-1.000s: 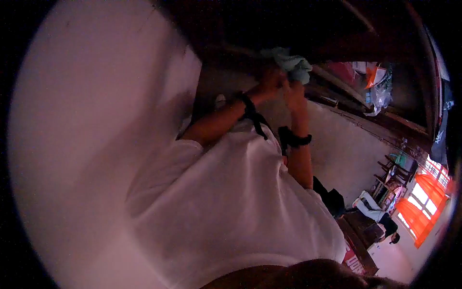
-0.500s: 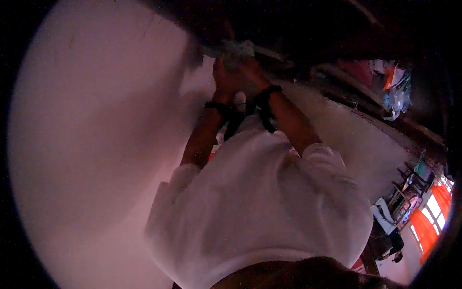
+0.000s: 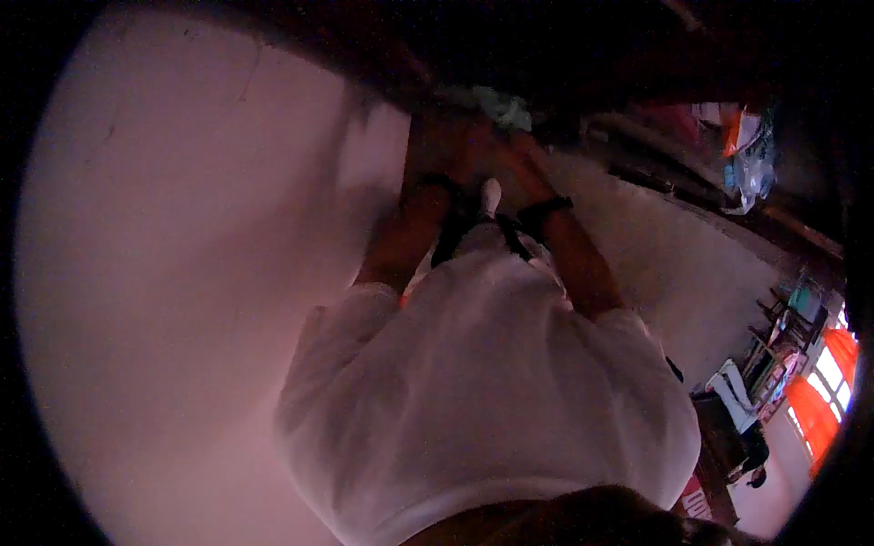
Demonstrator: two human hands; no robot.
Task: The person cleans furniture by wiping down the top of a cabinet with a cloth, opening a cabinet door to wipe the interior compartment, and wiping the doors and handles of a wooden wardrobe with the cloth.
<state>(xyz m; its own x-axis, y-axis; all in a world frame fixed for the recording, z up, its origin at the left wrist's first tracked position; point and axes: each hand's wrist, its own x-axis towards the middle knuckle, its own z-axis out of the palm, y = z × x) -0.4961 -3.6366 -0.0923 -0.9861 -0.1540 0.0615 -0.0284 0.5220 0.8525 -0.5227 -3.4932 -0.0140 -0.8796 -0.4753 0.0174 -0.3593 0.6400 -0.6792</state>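
A head-worn, strongly distorted view looked down past the person's white shirt (image 3: 482,400) to both arms stretched forward into deep shadow. The left hand (image 3: 437,150) and the right hand (image 3: 510,159) were held close together, each wrist wrapped in a dark strap, and both met at a pale green cloth (image 3: 496,105) bunched at a dark edge where a pink-lit wall (image 3: 182,273) ended. The fingers seemed closed on the cloth, though the gloom made it impossible to tell how firmly either hand gripped it. The work in hand appeared to be pressing or bunching the cloth against that dark surface; the next move would likely call for a steady two-handed hold. Far to the right, another person (image 3: 742,428) sat near orange curtains (image 3: 819,400).
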